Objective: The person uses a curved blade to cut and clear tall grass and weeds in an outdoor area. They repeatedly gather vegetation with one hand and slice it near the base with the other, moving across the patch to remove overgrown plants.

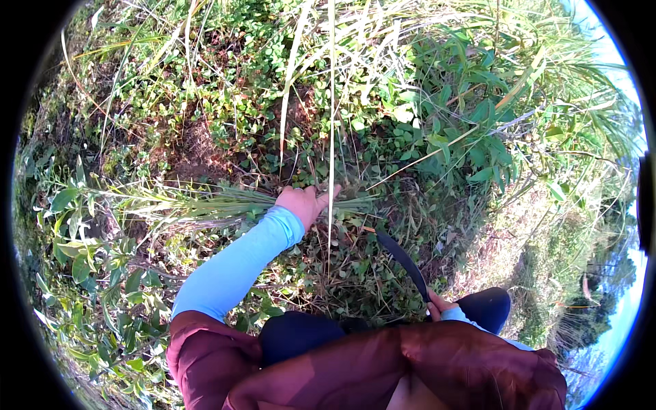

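Note:
My left hand (303, 204), at the end of a light blue sleeve, is closed around a bundle of cut-looking grass stalks (225, 204) lying sideways near the ground. The long blades point left and the short stalk ends stick out to the right of my fist. Low on the right, my right hand (437, 305) grips the lower end of a sickle, whose handle is mostly hidden. The dark curved sickle blade (405, 260) reaches up and left, its tip below and right of the bundle. A long pale grass blade (331, 128) hangs in front of my left hand.
Low creeping leaves (246, 97) cover the ground ahead, with a patch of bare soil (197, 148) among them. A leafy green shrub (471, 113) and tall grass stand at upper right. Another broad-leaved plant (82, 256) grows at left. My dark-clad knees (300, 330) are bent below.

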`<state>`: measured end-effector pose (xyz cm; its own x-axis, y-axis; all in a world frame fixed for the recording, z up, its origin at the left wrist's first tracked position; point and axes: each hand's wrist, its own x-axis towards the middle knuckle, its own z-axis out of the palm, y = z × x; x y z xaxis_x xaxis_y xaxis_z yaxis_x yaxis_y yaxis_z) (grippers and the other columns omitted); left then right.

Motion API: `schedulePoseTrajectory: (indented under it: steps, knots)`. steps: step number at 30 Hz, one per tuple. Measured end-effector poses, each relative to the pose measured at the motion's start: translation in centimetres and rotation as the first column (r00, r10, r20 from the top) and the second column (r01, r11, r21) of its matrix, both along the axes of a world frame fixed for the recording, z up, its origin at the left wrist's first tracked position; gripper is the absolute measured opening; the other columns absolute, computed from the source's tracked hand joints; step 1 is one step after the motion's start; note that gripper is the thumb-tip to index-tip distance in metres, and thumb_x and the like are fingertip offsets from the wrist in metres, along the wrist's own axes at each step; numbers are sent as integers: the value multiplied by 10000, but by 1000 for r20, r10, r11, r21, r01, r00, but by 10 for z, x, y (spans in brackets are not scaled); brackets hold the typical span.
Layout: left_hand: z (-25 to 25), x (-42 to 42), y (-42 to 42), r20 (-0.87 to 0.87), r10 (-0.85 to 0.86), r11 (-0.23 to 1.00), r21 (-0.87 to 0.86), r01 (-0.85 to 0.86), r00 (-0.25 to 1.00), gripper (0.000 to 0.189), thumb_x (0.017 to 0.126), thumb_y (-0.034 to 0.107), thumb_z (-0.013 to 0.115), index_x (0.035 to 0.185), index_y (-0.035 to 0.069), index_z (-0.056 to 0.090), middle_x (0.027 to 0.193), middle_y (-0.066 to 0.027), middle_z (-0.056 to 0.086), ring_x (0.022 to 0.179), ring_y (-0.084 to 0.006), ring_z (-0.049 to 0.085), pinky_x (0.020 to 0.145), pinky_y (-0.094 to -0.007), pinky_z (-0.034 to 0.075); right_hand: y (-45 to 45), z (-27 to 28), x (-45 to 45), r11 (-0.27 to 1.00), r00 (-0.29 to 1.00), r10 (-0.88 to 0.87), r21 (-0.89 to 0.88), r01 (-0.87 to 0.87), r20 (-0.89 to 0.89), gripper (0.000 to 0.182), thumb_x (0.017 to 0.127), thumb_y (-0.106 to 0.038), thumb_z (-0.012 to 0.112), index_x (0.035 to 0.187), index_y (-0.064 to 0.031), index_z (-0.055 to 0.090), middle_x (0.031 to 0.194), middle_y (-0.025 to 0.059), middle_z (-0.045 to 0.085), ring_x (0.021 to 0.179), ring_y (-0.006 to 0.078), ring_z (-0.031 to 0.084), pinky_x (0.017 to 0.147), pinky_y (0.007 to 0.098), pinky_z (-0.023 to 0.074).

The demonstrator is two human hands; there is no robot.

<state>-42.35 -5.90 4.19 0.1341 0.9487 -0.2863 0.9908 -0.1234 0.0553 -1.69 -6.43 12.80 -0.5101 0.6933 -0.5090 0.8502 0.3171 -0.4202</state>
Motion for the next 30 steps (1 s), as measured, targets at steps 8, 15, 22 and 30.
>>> schedulePoseTrajectory:
  steps: [8, 15, 22, 30]
  knots:
    - [4, 17, -19, 22, -132, 987, 100, 129, 991, 716, 773, 111, 462, 1364, 253, 84, 735, -92, 519, 576, -211, 545, 544, -333, 398, 118, -27, -175, 951, 918, 35, 296, 92, -396, 431, 866, -135, 386, 1291, -159, 320, 864, 217, 564, 607, 310, 546, 580, 349, 438]
    - [8, 30, -31, 52, -296, 948, 140, 286, 954, 709, 784, 139, 472, 1350, 331, 90, 1169, -156, 416, 922, -264, 520, 636, -354, 427, 94, -64, -126, 975, 987, 95, 189, -118, 131, 508, 855, -191, 415, 1314, -246, 204, 560, 191, 480, 484, 366, 487, 470, 450, 370]
    - [10, 27, 6, 33, -38, 996, 78, 35, 999, 798, 691, 84, 580, 1339, 319, 177, 1416, -108, -17, 1215, -376, 267, 782, -477, 441, 76, -1, -52, 960, 989, 119, 264, -94, -83, 523, 837, -137, 434, 1324, -188, 252, 738, 205, 573, 614, 341, 580, 549, 378, 458]
    - [4, 3, 28, 162, 128, 989, -91, -114, 979, 534, 597, 216, 707, 1076, 144, 481, 1143, -136, 473, 997, -307, 495, 824, -391, 419, 137, -3, -196, 935, 974, 132, 348, -61, -184, 508, 867, -147, 411, 1332, -235, 224, 612, 131, 491, 498, 227, 468, 525, 360, 406]
